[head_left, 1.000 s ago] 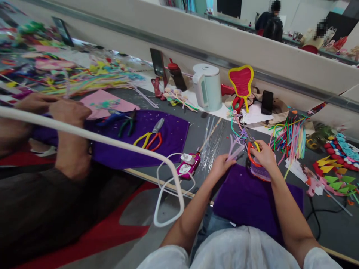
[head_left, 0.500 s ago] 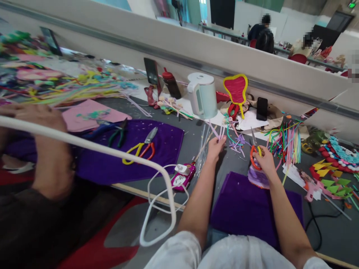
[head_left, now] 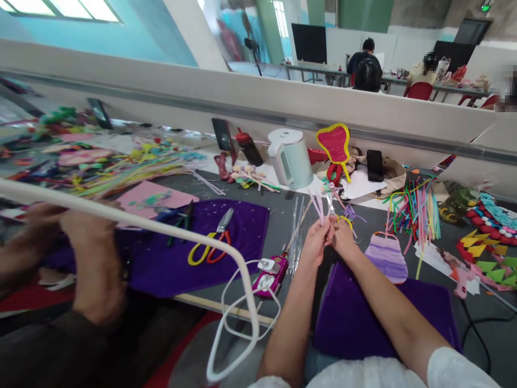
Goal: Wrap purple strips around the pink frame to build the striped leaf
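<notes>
Pale lilac strips (head_left: pixel 318 205), probably pipe cleaners, stick up from my left hand (head_left: pixel 317 241), whose fingers are closed around them. My right hand (head_left: pixel 343 237) has come right up against it, gripping scissors (head_left: pixel 345 220) by the yellow and orange handles. The blades point away from me beside the strips; the fingers partly hide them. Just beyond the hands lie short purple clippings (head_left: pixel 352 213). To the right rests a striped lilac and purple piece (head_left: pixel 385 260) with an orange edge. Folded purple cloth (head_left: pixel 375 323) lies under my right forearm.
A white kettle (head_left: pixel 297 161) stands behind my hands. A bundle of coloured strips (head_left: pixel 422 207) is at the right. Left are a magenta power bank (head_left: pixel 272 277), a white curved tube (head_left: pixel 169 229), another pair of scissors (head_left: pixel 218 240) and a co-worker's hands (head_left: pixel 86 223).
My right hand has moved left with the scissors, from above the striped piece to my left hand. The striped piece is now uncovered. The camera view has shifted slightly.
</notes>
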The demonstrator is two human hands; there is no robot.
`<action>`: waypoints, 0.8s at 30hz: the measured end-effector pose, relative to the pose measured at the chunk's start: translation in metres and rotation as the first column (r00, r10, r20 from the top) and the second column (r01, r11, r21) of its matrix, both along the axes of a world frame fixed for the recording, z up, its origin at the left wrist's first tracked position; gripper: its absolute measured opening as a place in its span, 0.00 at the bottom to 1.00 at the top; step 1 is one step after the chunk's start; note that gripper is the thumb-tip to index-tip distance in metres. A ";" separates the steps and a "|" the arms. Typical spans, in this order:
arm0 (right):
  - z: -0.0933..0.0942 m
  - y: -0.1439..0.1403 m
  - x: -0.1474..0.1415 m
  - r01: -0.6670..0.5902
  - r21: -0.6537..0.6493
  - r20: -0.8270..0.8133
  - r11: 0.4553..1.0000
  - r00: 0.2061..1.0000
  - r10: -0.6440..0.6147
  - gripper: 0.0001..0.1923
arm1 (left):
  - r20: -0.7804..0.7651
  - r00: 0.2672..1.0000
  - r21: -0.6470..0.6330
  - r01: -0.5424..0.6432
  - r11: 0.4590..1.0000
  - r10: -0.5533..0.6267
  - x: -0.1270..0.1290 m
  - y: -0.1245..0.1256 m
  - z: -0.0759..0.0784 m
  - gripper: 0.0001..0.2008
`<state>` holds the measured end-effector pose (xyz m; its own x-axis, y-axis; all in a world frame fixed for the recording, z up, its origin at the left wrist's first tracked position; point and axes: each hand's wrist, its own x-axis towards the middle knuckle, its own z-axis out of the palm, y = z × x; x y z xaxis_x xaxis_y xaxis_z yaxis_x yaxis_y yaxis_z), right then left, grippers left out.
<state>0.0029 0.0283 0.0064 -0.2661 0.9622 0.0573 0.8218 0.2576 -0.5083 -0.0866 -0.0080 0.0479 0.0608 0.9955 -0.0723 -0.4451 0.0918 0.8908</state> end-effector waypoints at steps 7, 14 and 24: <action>0.026 0.000 0.043 0.100 -0.126 -0.446 0.987 0.883 -0.147 0.14 | 0.098 0.982 -0.036 0.163 0.986 -0.159 0.006 -0.005 0.001 0.19; 0.040 -0.020 0.095 -0.274 -0.361 -0.923 0.892 0.240 -0.300 0.21 | 0.131 0.897 -0.133 0.437 0.889 -0.422 0.059 -0.008 -0.017 0.16; 0.045 -0.027 0.147 -0.135 -0.333 -0.910 0.933 -0.213 -0.355 0.13 | 0.442 0.886 -0.402 0.336 0.852 -0.141 0.096 -0.007 -0.035 0.20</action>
<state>0.1502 0.0012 0.0516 -0.0177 0.9956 -0.0920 -0.7017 -0.0779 -0.7082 0.0093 -0.0154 0.0127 0.4117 0.8029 -0.4312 -0.6483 0.5905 0.4805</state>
